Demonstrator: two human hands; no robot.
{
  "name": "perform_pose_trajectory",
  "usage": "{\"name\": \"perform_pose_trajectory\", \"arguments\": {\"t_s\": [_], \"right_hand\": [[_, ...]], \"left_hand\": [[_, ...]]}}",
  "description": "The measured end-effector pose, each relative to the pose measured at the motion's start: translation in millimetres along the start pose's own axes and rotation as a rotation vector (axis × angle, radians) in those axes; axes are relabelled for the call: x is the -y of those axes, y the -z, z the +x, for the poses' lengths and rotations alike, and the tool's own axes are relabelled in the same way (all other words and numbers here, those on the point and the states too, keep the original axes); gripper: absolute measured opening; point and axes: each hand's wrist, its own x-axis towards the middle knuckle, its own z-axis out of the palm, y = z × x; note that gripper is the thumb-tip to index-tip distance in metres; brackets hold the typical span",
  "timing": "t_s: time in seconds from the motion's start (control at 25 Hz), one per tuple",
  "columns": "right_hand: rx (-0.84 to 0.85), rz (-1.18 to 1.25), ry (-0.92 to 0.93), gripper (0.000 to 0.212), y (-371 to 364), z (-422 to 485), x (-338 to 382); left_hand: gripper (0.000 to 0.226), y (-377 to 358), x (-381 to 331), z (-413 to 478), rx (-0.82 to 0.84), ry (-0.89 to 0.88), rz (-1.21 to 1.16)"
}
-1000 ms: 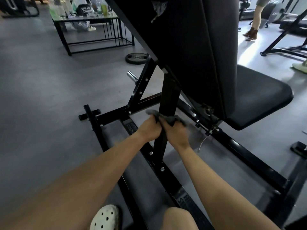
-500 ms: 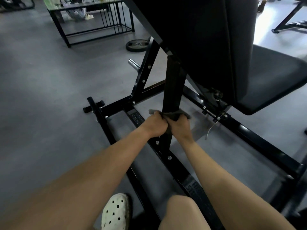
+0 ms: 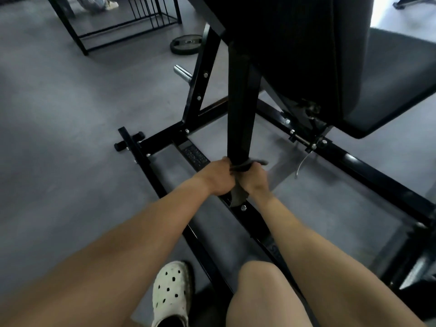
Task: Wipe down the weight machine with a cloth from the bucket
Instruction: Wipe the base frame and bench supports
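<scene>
Head view: my left hand (image 3: 217,178) and right hand (image 3: 256,180) both grip the grey cloth (image 3: 237,197), wrapped round the black support post (image 3: 240,102) just above the base rail (image 3: 253,220). The post's long axis runs upward, away from me. By my judgement, the remaining length lies above both hands.

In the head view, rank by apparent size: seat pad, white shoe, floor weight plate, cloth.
1. seat pad
2. white shoe, enlarged by nearness
3. weight plate and cloth: about alike, the cloth partly hidden, so unranked
</scene>
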Motion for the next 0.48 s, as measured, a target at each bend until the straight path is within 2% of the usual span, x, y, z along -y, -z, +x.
{"name": "perform_pose_trajectory", "arguments": {"t_s": [0.12,0.24,0.32,0.4,0.48], "right_hand": [[-0.090,0.101,-0.029,0.024,-8.2,-1.3,9.0],[-0.225,0.319,0.042,0.023,-13.6,-3.3,15.0],[-0.207,0.322,0.029,0.025,-27.1,-4.9,-2.1],[-0.143,0.228,-0.065,0.028,-44.1,-0.6,-35.5],[-0.027,0.102,-0.205,0.041,-52.5,0.1,-70.3]], "left_hand": [[0.039,-5.7,3.5,7.6,0.026,-0.017,-0.003],[0.025,-4.0,9.3,19.5,-0.094,0.045,-0.098],[0.024,-11.2,21.2,23.5,-0.098,0.107,-0.096],[0.032,-26.3,37.7,27.1,-0.017,0.156,-0.045],[0.017,-42.3,53.9,25.7,0.055,0.176,0.019]]}}
